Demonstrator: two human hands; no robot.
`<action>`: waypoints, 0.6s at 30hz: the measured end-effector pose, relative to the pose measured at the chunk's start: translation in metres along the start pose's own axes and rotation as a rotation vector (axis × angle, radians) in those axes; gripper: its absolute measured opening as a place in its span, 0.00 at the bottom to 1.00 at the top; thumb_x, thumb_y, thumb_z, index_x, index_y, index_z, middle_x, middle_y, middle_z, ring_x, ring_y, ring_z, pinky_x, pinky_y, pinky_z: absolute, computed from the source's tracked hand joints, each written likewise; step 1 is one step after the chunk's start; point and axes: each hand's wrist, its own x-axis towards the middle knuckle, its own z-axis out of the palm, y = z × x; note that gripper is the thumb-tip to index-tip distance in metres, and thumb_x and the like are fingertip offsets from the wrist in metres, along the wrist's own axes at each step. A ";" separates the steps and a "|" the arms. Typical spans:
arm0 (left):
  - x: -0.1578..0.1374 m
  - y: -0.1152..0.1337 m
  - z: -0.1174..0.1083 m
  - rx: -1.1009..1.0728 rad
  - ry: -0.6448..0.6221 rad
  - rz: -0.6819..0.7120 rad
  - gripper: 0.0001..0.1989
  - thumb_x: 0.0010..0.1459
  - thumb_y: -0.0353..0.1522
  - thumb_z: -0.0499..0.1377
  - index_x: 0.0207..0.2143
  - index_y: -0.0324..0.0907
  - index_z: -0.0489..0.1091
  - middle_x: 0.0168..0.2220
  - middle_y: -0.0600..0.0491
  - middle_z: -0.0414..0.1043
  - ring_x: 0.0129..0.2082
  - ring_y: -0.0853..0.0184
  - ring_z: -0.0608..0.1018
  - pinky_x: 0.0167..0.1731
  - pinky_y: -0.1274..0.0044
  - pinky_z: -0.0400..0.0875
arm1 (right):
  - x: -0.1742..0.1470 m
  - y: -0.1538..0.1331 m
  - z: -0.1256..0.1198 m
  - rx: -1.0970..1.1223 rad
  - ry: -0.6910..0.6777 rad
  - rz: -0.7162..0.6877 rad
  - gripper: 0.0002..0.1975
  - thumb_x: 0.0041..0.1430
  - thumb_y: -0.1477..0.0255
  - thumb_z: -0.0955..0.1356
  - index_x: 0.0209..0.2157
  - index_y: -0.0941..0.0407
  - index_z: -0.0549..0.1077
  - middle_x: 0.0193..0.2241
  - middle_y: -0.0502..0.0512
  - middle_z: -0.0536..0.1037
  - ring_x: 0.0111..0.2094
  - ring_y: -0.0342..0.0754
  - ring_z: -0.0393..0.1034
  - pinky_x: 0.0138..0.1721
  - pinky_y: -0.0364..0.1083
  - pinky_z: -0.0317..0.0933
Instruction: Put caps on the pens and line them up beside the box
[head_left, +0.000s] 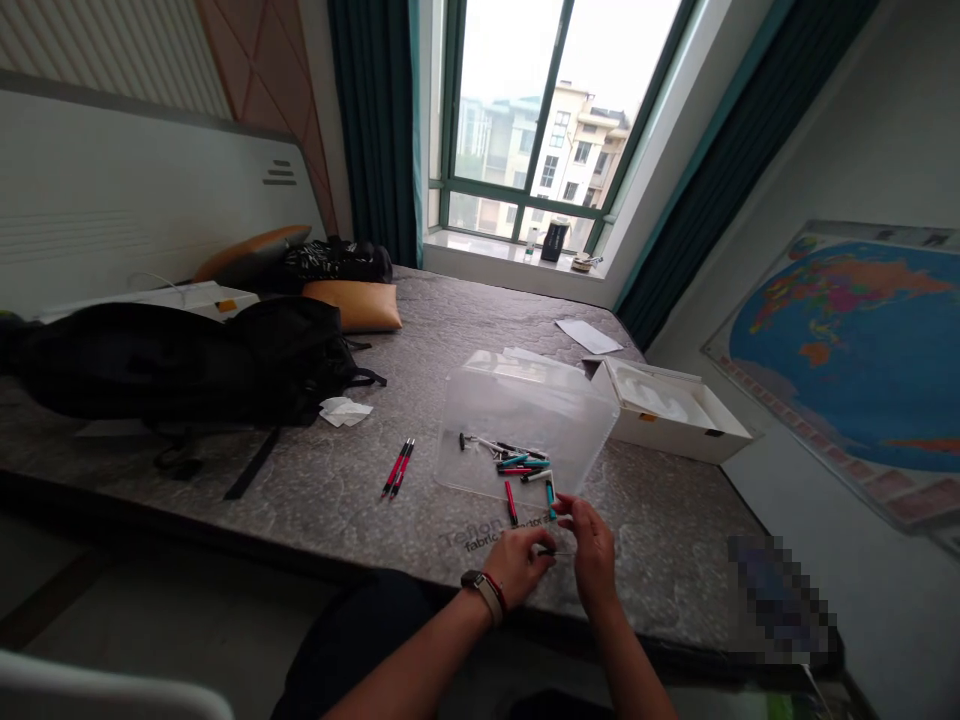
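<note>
My left hand (520,565), with a watch and a red band at its wrist, is closed in a pinch at the bed's near edge. A small dark pen part (549,552) shows at its fingertips. Facing it, my right hand (592,550) has curled fingers; a thin light piece seems to run between the hands, too fine to make out. Just beyond my fingers lie a red pen barrel (511,502) and a teal pen barrel (550,497). Behind them, a clear plastic box (457,405) lies with several pens and pen parts (523,463) at its opening.
Two red pens (398,468) lie side by side to the left, near a crumpled tissue (346,411). A black bag (187,360) and an orange cushion (352,305) are farther left. On the right stands an open white box (667,440); a white sheet (589,336) lies behind it.
</note>
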 end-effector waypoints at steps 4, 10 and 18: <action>0.001 0.000 -0.005 0.011 0.018 -0.018 0.07 0.54 0.32 0.61 0.36 0.45 0.77 0.36 0.55 0.78 0.29 0.68 0.76 0.34 0.77 0.70 | 0.009 0.010 -0.009 0.179 0.054 0.096 0.23 0.64 0.54 0.60 0.41 0.56 0.77 0.37 0.59 0.79 0.42 0.53 0.74 0.39 0.49 0.69; 0.005 0.002 -0.006 -0.001 0.002 0.008 0.08 0.55 0.32 0.60 0.37 0.45 0.77 0.37 0.54 0.79 0.31 0.67 0.77 0.35 0.77 0.70 | 0.017 0.011 -0.002 0.287 0.116 0.208 0.23 0.64 0.53 0.59 0.41 0.56 0.76 0.38 0.59 0.79 0.42 0.52 0.75 0.38 0.49 0.70; 0.006 0.000 -0.005 -0.004 -0.005 -0.018 0.09 0.56 0.32 0.58 0.39 0.45 0.77 0.37 0.54 0.79 0.30 0.68 0.77 0.35 0.77 0.70 | 0.031 0.039 0.003 0.208 0.192 0.356 0.27 0.58 0.48 0.63 0.36 0.59 0.77 0.32 0.57 0.79 0.33 0.48 0.75 0.30 0.44 0.67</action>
